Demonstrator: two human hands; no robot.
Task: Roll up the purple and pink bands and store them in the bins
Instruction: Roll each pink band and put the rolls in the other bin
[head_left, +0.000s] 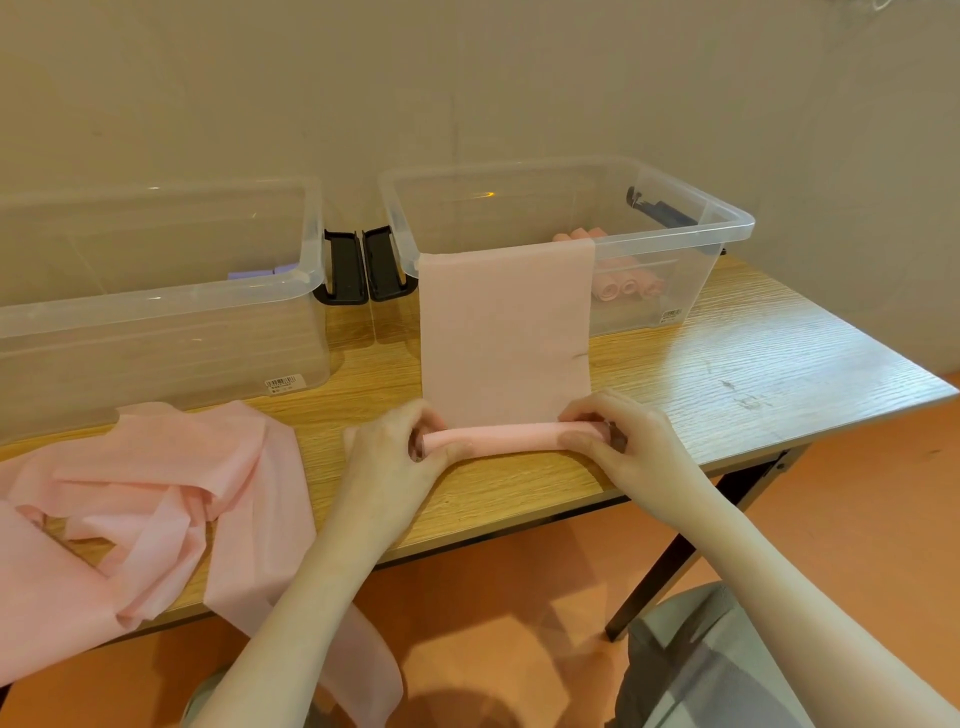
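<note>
Pink band (506, 332) lies on the wooden table (727, 364), its far end draped over the rim of the right clear bin (691, 228); its near end is a roll pinched at either end by the left hand (395, 447) and right hand (618, 436). Rolled pink bands (626, 286) sit inside that bin. Loose pink bands (135, 499) heap at the left, before the left bin (156, 312) holding something purple (260, 273)

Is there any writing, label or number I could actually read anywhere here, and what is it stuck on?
No text here can be read.
Barcode sticker on the front wall of the left clear bin: bars and small print, too blurred to read.
Small sticker on the front of the right clear bin: too small and blurred to read.
The pink band, the table and the wall show no lettering.
</note>
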